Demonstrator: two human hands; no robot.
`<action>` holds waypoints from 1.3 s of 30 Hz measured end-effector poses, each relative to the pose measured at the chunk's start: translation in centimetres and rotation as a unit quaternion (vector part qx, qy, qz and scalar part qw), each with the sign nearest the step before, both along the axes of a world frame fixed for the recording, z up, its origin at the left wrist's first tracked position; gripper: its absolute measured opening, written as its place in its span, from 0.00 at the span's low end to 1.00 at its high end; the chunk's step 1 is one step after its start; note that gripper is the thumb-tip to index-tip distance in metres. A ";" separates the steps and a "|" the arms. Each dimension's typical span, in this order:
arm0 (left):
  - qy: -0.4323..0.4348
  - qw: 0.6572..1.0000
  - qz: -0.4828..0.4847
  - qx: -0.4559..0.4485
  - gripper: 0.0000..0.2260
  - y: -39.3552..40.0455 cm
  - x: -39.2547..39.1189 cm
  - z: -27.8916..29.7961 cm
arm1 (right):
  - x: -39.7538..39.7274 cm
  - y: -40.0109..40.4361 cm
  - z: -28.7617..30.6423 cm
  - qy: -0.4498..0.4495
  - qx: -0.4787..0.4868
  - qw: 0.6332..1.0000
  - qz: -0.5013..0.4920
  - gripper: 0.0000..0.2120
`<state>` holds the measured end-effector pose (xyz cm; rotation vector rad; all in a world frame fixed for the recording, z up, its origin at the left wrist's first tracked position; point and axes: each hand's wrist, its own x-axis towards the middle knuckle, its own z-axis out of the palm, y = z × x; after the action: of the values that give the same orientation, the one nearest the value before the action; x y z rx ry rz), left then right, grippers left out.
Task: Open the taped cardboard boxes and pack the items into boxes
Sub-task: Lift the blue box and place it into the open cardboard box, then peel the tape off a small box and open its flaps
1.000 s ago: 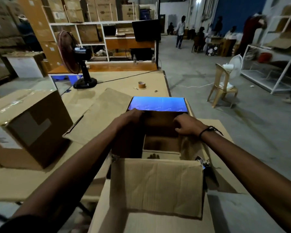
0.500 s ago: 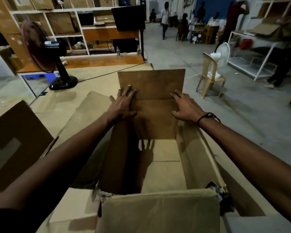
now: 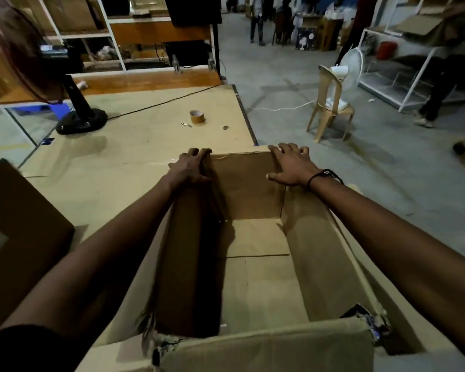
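Folded out of sight now, the far flap that stood upright half a second ago; both hands sit on the far corners of the open cardboard box [image 3: 255, 277].

Nearest, the near flap [image 3: 266, 347] hangs toward the person, and the box interior shows only bare cardboard, so packing has likely not begun. At the far rim the left hand [image 3: 189, 169] curls its fingers over the left corner, gripping the wall, while the right hand [image 3: 290, 166] presses on the right corner with fingers spread, probably to keep the mouth wide. A second box [image 3: 19, 237] sits to the left on the desk [image 3: 134, 146]; beyond lie a tape roll [image 3: 197, 116] and a fan [image 3: 75, 114].
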<state>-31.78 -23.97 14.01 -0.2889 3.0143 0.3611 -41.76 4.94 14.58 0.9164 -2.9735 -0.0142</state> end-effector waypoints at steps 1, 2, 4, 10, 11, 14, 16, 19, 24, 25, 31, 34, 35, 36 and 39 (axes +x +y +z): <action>0.003 1.000 0.004 0.001 0.43 0.0 0.1 0.2 | 0.2 0.2 0.0 -0.003 -0.006 1.000 -0.003 0.44; 0.004 1.000 0.014 -0.001 0.43 0.2 0.4 0.6 | 0.5 0.5 0.2 -0.011 -0.016 1.000 -0.006 0.44; 0.007 0.999 0.038 -0.011 0.44 1.1 1.6 1.4 | 1.5 1.4 0.6 -0.035 -0.043 0.998 -0.012 0.46; -0.028 0.998 0.052 0.004 0.47 4.7 9.4 3.3 | 7.0 5.4 2.1 -0.109 -0.056 0.992 -0.016 0.48; -0.033 0.998 0.052 0.006 0.47 5.4 11.2 3.1 | 8.3 6.2 2.1 -0.118 -0.048 0.992 -0.018 0.48; -0.027 0.997 0.069 -0.001 0.47 7.3 16.7 2.6 | 12.0 8.9 1.7 -0.143 -0.037 0.989 -0.022 0.48; -0.015 0.995 0.089 -0.028 0.47 8.4 20.3 2.0 | 14.2 11.0 1.4 -0.147 -0.045 0.988 -0.018 0.48; 0.007 0.991 0.125 -0.037 0.44 10.1 24.8 0.5 | 17.5 13.9 0.6 -0.152 -0.064 0.986 -0.032 0.46; 0.075 0.979 0.161 0.103 0.40 11.3 27.4 -0.6 | 20.7 15.4 -0.3 -0.182 -0.121 0.976 -0.023 0.40; 0.081 0.974 0.166 0.128 0.38 11.3 27.3 -0.4 | 20.6 15.2 -0.2 -0.182 -0.130 0.974 -0.022 0.39; 0.076 0.943 0.188 0.264 0.47 10.7 27.7 0.5 | 20.5 14.3 0.0 -0.196 -0.153 0.968 -0.020 0.38; 0.070 0.940 0.188 0.276 0.41 11.4 28.5 1.7 | 20.8 14.3 0.5 -0.180 -0.160 0.970 -0.029 0.38; 0.077 0.943 0.192 0.260 0.36 12.2 29.1 2.6 | 21.0 14.4 0.7 -0.162 -0.165 0.973 -0.026 0.38; 0.088 0.949 0.196 0.231 0.33 12.8 29.7 3.4 | 21.3 14.5 1.1 -0.138 -0.176 0.974 -0.017 0.38; 0.135 0.953 0.190 0.194 0.29 13.6 32.0 4.9 | 23.2 14.0 2.6 -0.077 -0.249 0.965 0.024 0.31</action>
<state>0.23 -10.36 18.90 -0.8472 3.0303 1.0900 -18.61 18.96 17.22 0.9465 -2.8550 0.7997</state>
